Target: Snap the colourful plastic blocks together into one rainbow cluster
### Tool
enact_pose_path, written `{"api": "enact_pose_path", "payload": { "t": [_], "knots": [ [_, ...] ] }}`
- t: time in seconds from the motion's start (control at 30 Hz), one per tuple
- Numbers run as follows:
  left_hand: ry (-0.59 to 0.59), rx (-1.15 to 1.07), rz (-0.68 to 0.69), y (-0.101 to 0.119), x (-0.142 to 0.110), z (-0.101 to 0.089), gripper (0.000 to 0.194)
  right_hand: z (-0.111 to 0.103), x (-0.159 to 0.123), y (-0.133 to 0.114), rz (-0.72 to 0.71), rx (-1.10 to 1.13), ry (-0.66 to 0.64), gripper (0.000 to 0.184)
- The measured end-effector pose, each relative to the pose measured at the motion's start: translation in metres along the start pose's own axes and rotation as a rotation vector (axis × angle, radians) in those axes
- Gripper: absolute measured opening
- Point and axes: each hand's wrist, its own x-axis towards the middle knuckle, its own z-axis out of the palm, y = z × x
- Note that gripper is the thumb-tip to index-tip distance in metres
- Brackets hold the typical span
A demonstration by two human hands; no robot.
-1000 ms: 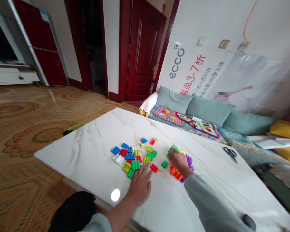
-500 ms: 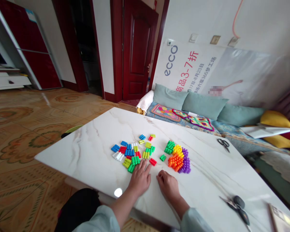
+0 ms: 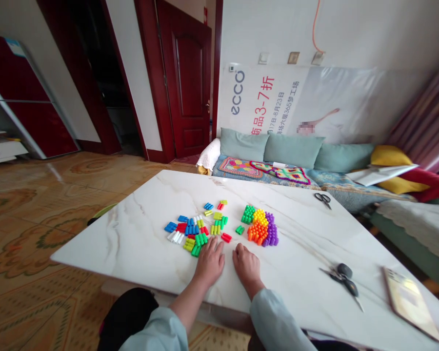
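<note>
Left hand: the left hand point(image 3: 209, 263) rests palm-down on the white marble table point(image 3: 106, 243), near its front edge, with its fingertips just beside the lowest green pegs.

Right hand: the right hand point(image 3: 246, 267) rests on the table just beside the left hand, with its fingers lightly curled. It touches no pegs.

Grip: both hands are empty. The left grip lies spread and flat, and the right is slightly narrower, with nothing held in either.

Loose pegs: a scatter of plastic pegs point(image 3: 192, 229) in blue, red, white, green, yellow and lime lies mid-table, in front of the left hand, many in small joined rows.

Peg cluster: a joined peg cluster point(image 3: 259, 228) sits to the right of the scatter, with green, yellow, orange and purple sections pressed together. A small green peg piece point(image 3: 240, 229) and a red peg piece point(image 3: 226, 237) lie between the scatter and the cluster.

Table's far right edge: a pair of black-handled scissors point(image 3: 322, 198) lies near that edge.

Table's near right corner: a second pair of scissors point(image 3: 346, 278) lies open beside a booklet point(image 3: 409, 303).

Behind the table: a sofa point(image 3: 263, 178) with teal cushions point(image 3: 241, 145) stands against a wall, below an ecco poster point(image 3: 263, 97).

Left of the table: a patterned tile floor point(image 3: 40, 234) runs toward a dark red door point(image 3: 186, 83).
</note>
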Motion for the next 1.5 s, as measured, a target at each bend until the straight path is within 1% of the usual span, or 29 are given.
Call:
{"api": "enact_pose_path", "payload": {
  "t": [0.17,0.4,0.5,0.6,0.67,0.77,0.83,0.9,0.97,1.03,1.17,1.23,1.33,1.37,1.4,1.47,1.5],
  "knots": [
    [0.031,-0.007,0.02,-0.001,0.001,0.001,0.042,0.0,-0.001,-0.001,-0.006,-0.018,0.025,0.017],
    [0.042,0.0,0.019,0.001,0.0,-0.001,0.039,0.004,0.0,0.001,-0.018,-0.027,0.045,0.017],
    [0.044,-0.007,0.045,0.003,-0.001,-0.006,0.033,0.005,0.0,0.001,-0.016,-0.032,0.04,0.017],
    [0.095,0.023,0.06,0.005,-0.005,-0.013,0.037,0.004,0.0,0.001,-0.018,-0.037,0.035,0.018],
    [0.175,0.074,-0.03,0.007,-0.008,-0.016,0.046,0.003,0.0,0.001,-0.021,-0.038,0.033,0.019],
    [0.291,0.122,-0.246,0.006,-0.009,-0.012,0.06,0.001,0.0,0.001,-0.023,-0.037,0.033,0.02],
    [0.331,0.125,-0.329,0.002,-0.007,-0.005,0.059,0.001,0.0,0.001,-0.021,-0.038,0.032,0.02],
    [0.341,0.109,-0.349,-0.005,-0.005,0.003,0.054,0.001,0.0,0.001,-0.02,-0.039,0.029,0.02],
    [0.343,0.075,-0.337,-0.014,0.0,0.009,0.05,0.002,0.0,0.001,-0.022,-0.038,0.026,0.02],
    [0.348,0.007,-0.3,-0.026,0.009,0.011,0.05,0.004,0.0,0.002,-0.031,-0.035,0.033,0.019],
    [0.37,-0.161,-0.196,-0.048,0.034,0.005,0.048,0.008,0.001,0.004,-0.042,-0.023,0.055,0.018],
    [0.383,-0.195,-0.167,-0.051,0.044,0.0,0.044,0.01,0.001,0.005,-0.043,-0.013,0.067,0.017],
    [0.385,-0.245,-0.098,-0.04,0.045,-0.007,0.038,0.012,0.001,0.006,-0.05,-0.003,0.09,0.016],
    [0.352,-0.27,-0.05,-0.034,0.041,-0.008,0.037,0.013,0.001,0.006,-0.05,-0.001,0.095,0.015],
    [0.295,-0.295,0.011,-0.027,0.036,-0.009,0.036,0.013,0.001,0.006,-0.049,0.002,0.096,0.015],
    [0.126,-0.331,0.127,-0.015,0.024,-0.009,0.035,0.012,0.002,0.005,-0.042,0.006,0.093,0.015],
    [0.056,-0.335,0.155,-0.01,0.018,-0.009,0.035,0.012,0.002,0.005,-0.039,0.009,0.089,0.015]
  ]
}}
